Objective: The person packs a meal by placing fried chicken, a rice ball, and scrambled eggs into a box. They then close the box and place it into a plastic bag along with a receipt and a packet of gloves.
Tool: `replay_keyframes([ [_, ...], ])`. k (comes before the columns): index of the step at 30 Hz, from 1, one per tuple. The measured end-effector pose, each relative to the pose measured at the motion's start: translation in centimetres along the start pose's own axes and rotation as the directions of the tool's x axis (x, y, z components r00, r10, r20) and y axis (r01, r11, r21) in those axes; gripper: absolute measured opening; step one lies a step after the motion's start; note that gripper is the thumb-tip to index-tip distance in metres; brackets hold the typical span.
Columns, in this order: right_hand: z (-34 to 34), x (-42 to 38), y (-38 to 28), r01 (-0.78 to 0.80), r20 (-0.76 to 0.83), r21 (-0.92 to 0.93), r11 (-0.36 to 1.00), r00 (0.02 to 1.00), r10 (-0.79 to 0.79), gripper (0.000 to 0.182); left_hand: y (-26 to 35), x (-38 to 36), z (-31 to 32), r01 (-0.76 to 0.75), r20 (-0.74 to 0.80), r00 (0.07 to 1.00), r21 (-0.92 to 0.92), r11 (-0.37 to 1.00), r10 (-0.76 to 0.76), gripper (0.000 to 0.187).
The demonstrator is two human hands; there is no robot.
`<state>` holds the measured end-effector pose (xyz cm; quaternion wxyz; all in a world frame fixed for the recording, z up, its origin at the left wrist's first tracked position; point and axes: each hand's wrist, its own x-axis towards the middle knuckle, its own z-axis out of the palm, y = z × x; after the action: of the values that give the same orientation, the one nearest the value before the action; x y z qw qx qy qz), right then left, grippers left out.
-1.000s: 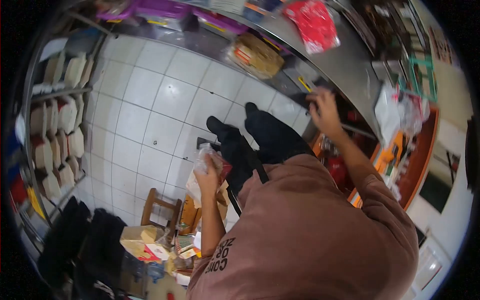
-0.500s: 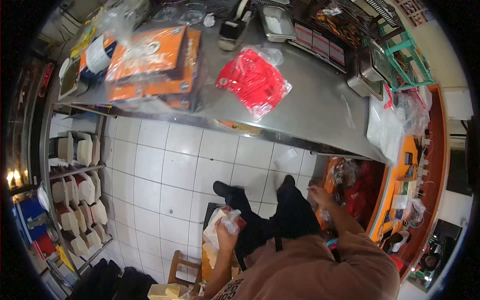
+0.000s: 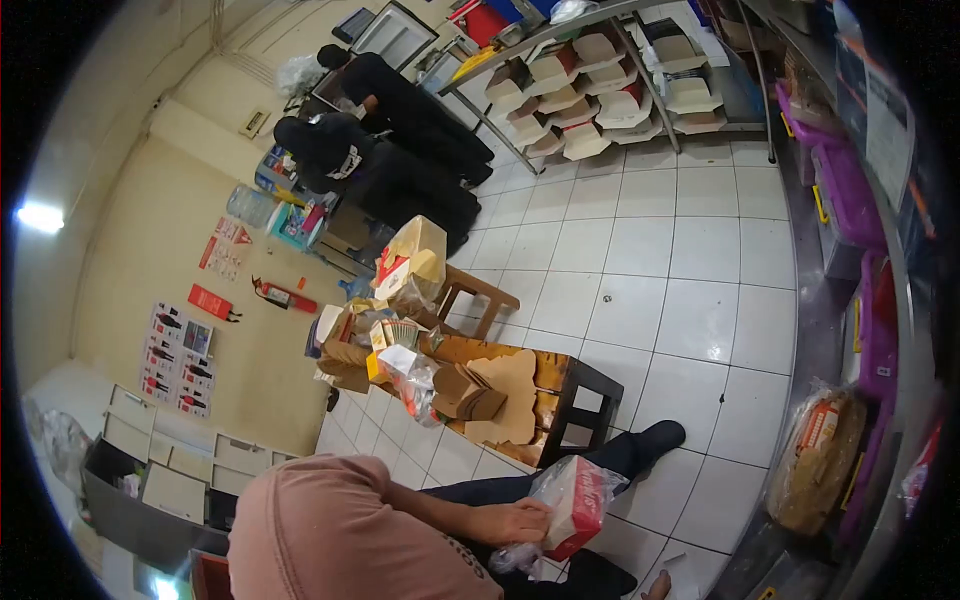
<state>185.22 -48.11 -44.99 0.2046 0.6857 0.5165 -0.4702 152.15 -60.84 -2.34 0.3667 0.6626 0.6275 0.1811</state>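
My left hand [image 3: 518, 522] is closed on the clear plastic around a red and white box [image 3: 575, 508], beside my dark-trousered leg. The box lies tilted in its bag, and bunched plastic hangs below my fingers. At the bottom edge my right hand [image 3: 657, 587] shows only in part, with its fingers apart and nothing visible in them. It is near a pale flat piece [image 3: 683, 575] on the floor. Next to my left leg stands a low bench [image 3: 590, 390] with flat brown cardboard [image 3: 507, 395] and plastic packets on it.
A wooden stool [image 3: 480, 295] bears an open box [image 3: 418, 250]. Two people in dark clothes [image 3: 420, 110] [image 3: 400, 185] bend over at the back. Folded boxes [image 3: 600, 85] fill a rack. Purple-lidded bins [image 3: 850, 195] and a wrapped brown package [image 3: 815, 460] line the right.
The view has swung left, from the steel table to the bench, stool and two people. My left hand still holds the bagged box; my right hand is now mostly out of frame.
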Motion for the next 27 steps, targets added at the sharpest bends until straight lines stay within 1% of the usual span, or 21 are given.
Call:
replay_keyframes([
  [1,1.1,1.2,-0.3,0.002,-0.002,-0.008,1.000,1.000,-0.002,0.038,-0.3,-0.8,1.1,-0.011,-0.070,0.997,0.043,0.999,0.014,0.015],
  [4,2.7,4.1,-0.1,0.028,-0.011,-0.037,0.999,1.000,-0.028,0.038,-0.2,-1.2,0.5,0.123,0.044,0.991,0.038,0.992,-0.125,0.012],
  [5,3.1,5.2,-0.1,0.038,-0.013,-0.041,0.998,0.999,-0.039,0.038,-0.5,-1.0,0.0,0.116,0.054,0.992,0.027,0.993,-0.117,0.011],
  [8,4.3,7.4,0.1,0.049,-0.030,-0.039,0.998,0.998,-0.050,0.037,-0.4,0.3,-0.4,0.182,0.046,0.982,0.022,0.983,-0.183,0.012],
  [9,4.5,8.1,0.1,0.056,-0.035,-0.036,0.998,0.998,-0.057,0.037,-0.7,0.4,0.3,0.167,0.004,0.986,0.026,0.986,-0.167,0.012],
  [12,5.2,9.2,1.1,0.059,-0.053,-0.031,0.998,0.997,-0.061,0.037,-1.3,0.2,0.6,0.171,0.121,0.978,0.001,0.985,-0.169,0.010],
  [15,5.7,10.3,1.9,0.064,-0.072,-0.017,0.998,0.995,-0.065,0.037,-1.6,0.6,0.8,0.125,0.147,0.981,-0.005,0.992,-0.123,0.011],
  [18,6.6,11.1,1.9,0.068,-0.092,-0.005,0.998,0.993,-0.068,0.036,-2.6,-0.1,2.4,0.102,0.050,0.994,-0.002,0.995,-0.102,0.014],
  [21,7.8,12.3,2.4,0.073,-0.121,0.008,0.997,0.990,-0.072,0.036,-3.1,-1.0,2.1,0.098,0.110,0.989,0.014,0.995,-0.099,0.011],
  [23,8.1,13.0,2.8,0.087,-0.141,0.013,0.996,0.986,-0.084,0.036,-3.6,-1.1,2.2,0.077,0.109,0.991,0.034,0.996,-0.080,0.011],
  [25,6.7,12.9,2.9,0.114,-0.161,0.014,0.993,0.981,-0.110,0.036,-3.5,-1.6,2.0,0.074,0.101,0.992,0.060,0.995,-0.080,0.012],
  [26,6.0,13.2,3.3,0.154,-0.177,0.017,0.988,0.973,-0.148,0.036,-3.7,-1.8,2.2,0.070,0.084,0.994,0.074,0.995,-0.076,0.013],
  [27,5.4,13.0,3.6,0.211,-0.204,0.026,0.977,0.958,-0.202,0.036,-4.1,-1.3,1.8,0.029,0.094,0.995,0.077,0.997,-0.036,0.013],
])
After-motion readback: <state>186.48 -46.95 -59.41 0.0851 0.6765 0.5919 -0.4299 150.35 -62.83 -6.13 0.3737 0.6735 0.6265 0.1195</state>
